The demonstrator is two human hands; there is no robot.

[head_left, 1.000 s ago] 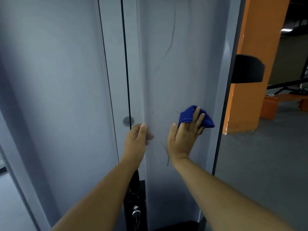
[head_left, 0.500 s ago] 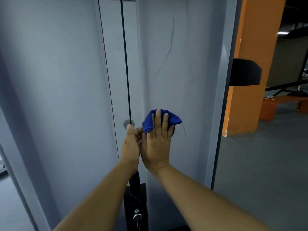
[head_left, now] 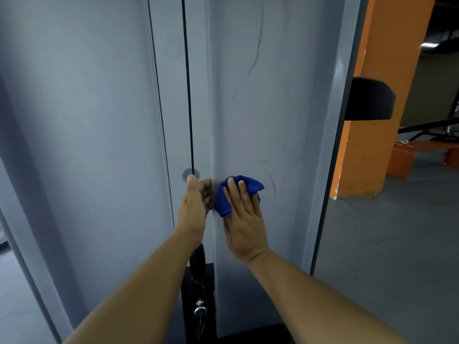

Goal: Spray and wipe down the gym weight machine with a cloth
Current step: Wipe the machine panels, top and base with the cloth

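While the right hand [head_left: 244, 219] presses a bunched blue cloth [head_left: 234, 192] flat against the grey panel [head_left: 260, 120] of the weight machine, just right of centre frame, its fingers lie nearly straight over the fabric, with the thumb tucked beneath the fold. The left hand [head_left: 195, 207] sits just beside it, fingers curled round the panel's edge near the black cable [head_left: 188, 95] and the round metal button [head_left: 190, 173]; it holds no tool. No spray bottle is in view.

The likeliest slip, in my judgement, is the cloth sliding out from under the flat palm, since nothing pinches it firmly. The knuckles of the left hand could also catch the cable, and the dark scuff marks [head_left: 272, 184] to the right may be missed.

Compared with half a second ago, the cloth sits in much the same spot, with the fingers angled a little more to the right; a second ago it was farther right and the hands were apart.
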